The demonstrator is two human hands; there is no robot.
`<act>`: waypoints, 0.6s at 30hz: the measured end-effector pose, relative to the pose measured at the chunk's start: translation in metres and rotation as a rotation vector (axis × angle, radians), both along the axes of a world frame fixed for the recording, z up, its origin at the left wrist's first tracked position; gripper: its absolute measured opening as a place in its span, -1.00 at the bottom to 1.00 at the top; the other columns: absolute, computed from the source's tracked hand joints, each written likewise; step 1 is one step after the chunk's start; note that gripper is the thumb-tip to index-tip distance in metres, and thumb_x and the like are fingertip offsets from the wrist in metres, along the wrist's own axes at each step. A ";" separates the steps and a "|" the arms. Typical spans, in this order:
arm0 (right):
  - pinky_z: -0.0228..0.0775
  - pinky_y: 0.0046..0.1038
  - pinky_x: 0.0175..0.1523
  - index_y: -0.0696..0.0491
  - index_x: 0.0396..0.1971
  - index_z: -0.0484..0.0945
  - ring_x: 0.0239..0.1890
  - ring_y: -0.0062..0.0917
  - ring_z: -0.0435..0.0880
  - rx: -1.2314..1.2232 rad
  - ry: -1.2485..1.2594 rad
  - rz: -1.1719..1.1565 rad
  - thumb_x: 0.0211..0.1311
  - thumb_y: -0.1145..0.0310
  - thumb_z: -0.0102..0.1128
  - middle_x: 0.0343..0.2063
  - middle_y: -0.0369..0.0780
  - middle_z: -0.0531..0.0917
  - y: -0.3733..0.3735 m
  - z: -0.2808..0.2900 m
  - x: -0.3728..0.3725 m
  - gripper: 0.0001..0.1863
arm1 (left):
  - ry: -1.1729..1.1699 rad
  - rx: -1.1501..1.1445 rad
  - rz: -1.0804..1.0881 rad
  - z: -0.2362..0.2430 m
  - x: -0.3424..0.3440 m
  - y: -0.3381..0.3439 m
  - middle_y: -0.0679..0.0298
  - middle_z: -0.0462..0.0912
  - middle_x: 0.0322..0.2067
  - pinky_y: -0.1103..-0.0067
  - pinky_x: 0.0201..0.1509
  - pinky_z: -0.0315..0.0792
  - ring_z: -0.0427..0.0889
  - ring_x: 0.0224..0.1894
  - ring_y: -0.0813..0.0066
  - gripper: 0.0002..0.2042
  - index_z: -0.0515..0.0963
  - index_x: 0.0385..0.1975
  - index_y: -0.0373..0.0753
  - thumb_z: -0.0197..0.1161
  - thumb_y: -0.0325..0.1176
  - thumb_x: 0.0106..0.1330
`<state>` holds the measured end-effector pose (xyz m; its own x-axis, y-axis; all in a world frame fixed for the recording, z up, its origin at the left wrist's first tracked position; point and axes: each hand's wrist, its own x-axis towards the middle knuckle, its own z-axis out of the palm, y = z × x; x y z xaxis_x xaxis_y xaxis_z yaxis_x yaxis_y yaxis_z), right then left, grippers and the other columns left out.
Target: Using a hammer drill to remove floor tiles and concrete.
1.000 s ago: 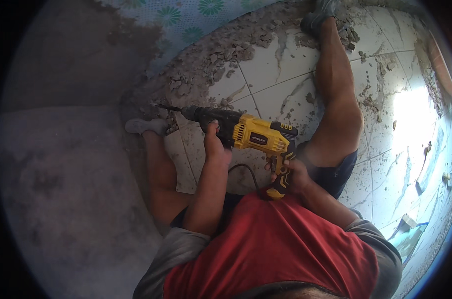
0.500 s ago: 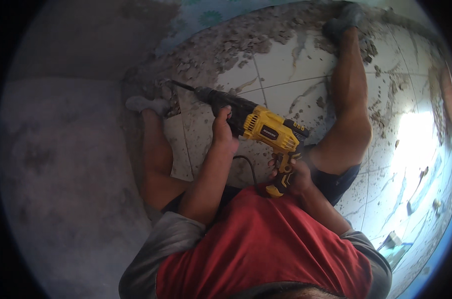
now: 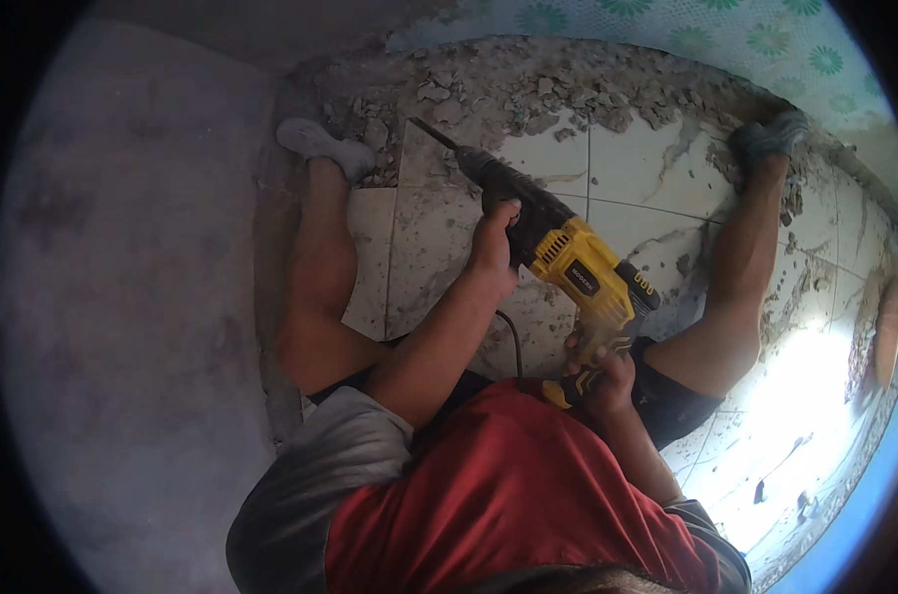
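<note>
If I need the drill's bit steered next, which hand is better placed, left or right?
Likely the left hand: it grips the black front section of the drill, nearer the bit. The right hand holds the rear handle, close to the red shirt.

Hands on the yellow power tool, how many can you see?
2: the left hand is on the dark front section of the yellow power tool, and the right hand is around its rear handle. Some fingers are hidden.
</note>
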<state>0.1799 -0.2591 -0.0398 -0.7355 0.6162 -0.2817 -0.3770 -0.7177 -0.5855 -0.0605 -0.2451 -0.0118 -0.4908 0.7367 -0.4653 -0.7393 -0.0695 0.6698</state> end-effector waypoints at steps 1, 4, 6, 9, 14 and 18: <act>0.47 -0.42 -0.27 0.17 0.08 0.31 -0.41 -0.46 0.55 -0.004 -0.007 0.010 0.07 0.27 0.11 -0.22 -0.09 0.54 0.002 0.006 -0.007 -0.45 | -0.007 -0.004 0.010 0.000 -0.006 0.004 0.26 0.56 -0.19 0.44 0.06 0.43 0.58 -0.09 0.39 -0.68 0.45 -0.13 -0.20 0.16 -0.14 0.24; 0.47 -0.44 -0.34 0.20 0.06 0.34 -0.46 -0.48 0.54 -0.003 -0.101 -0.040 0.04 0.20 0.12 -0.26 -0.11 0.55 0.010 0.031 -0.034 -0.41 | -0.051 -0.038 0.048 0.008 -0.026 0.023 0.22 0.58 -0.17 0.37 0.09 0.41 0.57 -0.05 0.32 -0.78 0.46 -0.24 -0.14 0.13 -0.17 0.25; 0.46 -0.43 -0.35 0.21 0.06 0.33 -0.46 -0.48 0.54 -0.006 -0.166 -0.079 0.04 0.22 0.11 -0.26 -0.10 0.54 0.015 0.043 -0.054 -0.42 | -0.044 -0.080 0.057 0.015 -0.044 0.034 0.25 0.56 -0.20 0.45 0.06 0.44 0.60 -0.12 0.38 -0.70 0.42 -0.22 -0.18 0.18 -0.10 0.22; 0.47 -0.40 -0.29 0.19 0.04 0.33 -0.42 -0.45 0.55 -0.050 -0.132 -0.073 0.06 0.27 0.09 -0.23 -0.10 0.55 0.021 0.058 -0.082 -0.48 | -0.024 -0.077 0.030 0.020 -0.072 0.046 0.23 0.55 -0.20 0.43 0.05 0.44 0.59 -0.11 0.38 -0.70 0.42 -0.23 -0.17 0.18 -0.10 0.22; 0.47 -0.38 -0.29 0.20 0.02 0.34 -0.43 -0.45 0.55 -0.054 -0.169 -0.104 0.06 0.27 0.08 -0.24 -0.09 0.55 0.024 0.061 -0.132 -0.48 | -0.056 -0.095 -0.004 0.016 -0.118 0.057 0.21 0.55 -0.21 0.40 0.05 0.43 0.59 -0.10 0.36 -0.63 0.41 -0.17 -0.21 0.19 -0.05 0.20; 0.44 -0.43 -0.32 0.19 0.06 0.32 -0.45 -0.50 0.55 -0.077 -0.259 -0.119 0.08 0.23 0.05 -0.24 -0.13 0.53 0.029 0.113 -0.172 -0.46 | -0.060 -0.202 -0.053 0.055 -0.153 0.070 0.22 0.54 -0.20 0.40 0.05 0.41 0.58 -0.11 0.35 -0.54 0.39 -0.12 -0.25 0.21 0.01 0.17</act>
